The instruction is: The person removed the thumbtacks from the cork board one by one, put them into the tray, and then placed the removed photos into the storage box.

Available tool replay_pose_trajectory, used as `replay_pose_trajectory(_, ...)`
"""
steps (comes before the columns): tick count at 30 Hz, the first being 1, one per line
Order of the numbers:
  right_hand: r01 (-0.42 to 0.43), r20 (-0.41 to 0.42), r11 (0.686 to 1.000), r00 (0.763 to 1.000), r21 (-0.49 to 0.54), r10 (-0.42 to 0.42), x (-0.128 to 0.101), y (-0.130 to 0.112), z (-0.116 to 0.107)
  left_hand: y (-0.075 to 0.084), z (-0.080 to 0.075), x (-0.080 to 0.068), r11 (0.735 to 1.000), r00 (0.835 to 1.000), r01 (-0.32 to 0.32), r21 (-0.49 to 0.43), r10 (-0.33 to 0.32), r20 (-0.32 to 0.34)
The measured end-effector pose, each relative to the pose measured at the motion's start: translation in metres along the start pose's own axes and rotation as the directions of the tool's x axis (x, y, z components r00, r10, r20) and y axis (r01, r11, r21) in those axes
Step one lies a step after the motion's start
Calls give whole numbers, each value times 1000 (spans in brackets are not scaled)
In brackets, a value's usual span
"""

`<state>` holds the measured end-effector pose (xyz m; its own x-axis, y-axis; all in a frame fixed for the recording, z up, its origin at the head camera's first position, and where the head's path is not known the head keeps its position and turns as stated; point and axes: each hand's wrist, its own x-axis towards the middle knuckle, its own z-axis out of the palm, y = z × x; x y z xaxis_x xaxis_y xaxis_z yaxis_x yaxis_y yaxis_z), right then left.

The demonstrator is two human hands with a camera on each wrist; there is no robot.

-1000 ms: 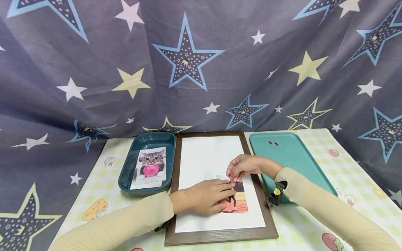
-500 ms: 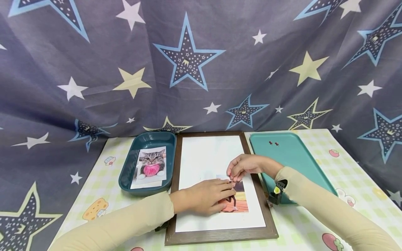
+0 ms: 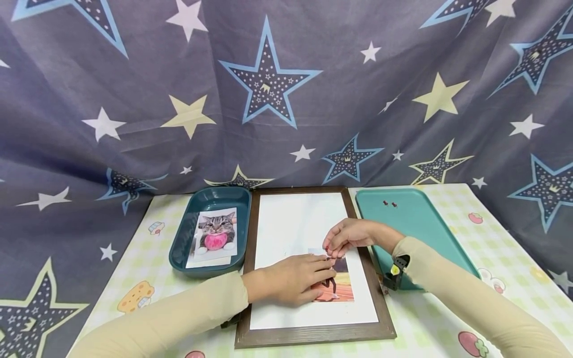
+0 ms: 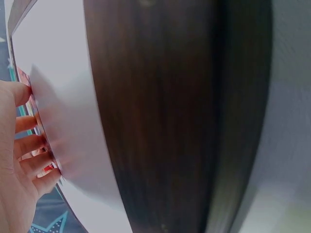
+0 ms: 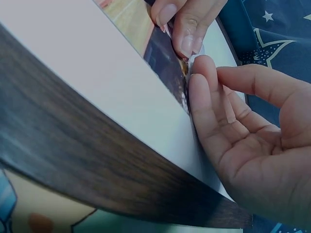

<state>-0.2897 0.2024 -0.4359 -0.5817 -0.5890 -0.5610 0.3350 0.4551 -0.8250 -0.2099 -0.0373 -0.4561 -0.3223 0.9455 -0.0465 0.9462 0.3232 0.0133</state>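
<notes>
A photo (image 3: 343, 291) with a dark top and a reddish lower part lies on the white board (image 3: 286, 219) in a brown wooden frame (image 3: 313, 339). My left hand (image 3: 291, 281) rests on the photo's left side with its fingers stretched out; in the left wrist view these fingers (image 4: 30, 144) lie along the board. Close to those fingertips, at the photo's upper edge, my right hand (image 3: 349, 238) pinches a red push pin (image 3: 327, 249). The right wrist view shows its thumb and forefinger together, hiding the pin; the pin's tip cannot be seen.
Left of the frame stands a dark teal dish (image 3: 176, 248) with a cat photo (image 3: 217, 236) on top of other paper. To the right lies a green tray (image 3: 416, 233) bearing two red push pins (image 3: 394, 204). A starry curtain (image 3: 286, 144) hangs behind the checked tablecloth (image 3: 438, 318).
</notes>
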Motion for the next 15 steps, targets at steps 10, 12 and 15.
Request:
replay_pose_trajectory(10, 3, -39, 999, 999, -51, -5, 3, -1, 2, 1, -2, 0, 1000, 1000, -7, 5, 7, -4)
replay_pose_trajectory(12, 2, -40, 999, 999, -45, -4, 2, -1, 3, 1, -3, 0, 1000, 1000, -7, 1, 7, -4)
replay_pose_trajectory(15, 5, -35, 999, 999, -35, -6, 2, -1, 3, 2, -4, 0, 1000, 1000, -7, 2, 8, -2)
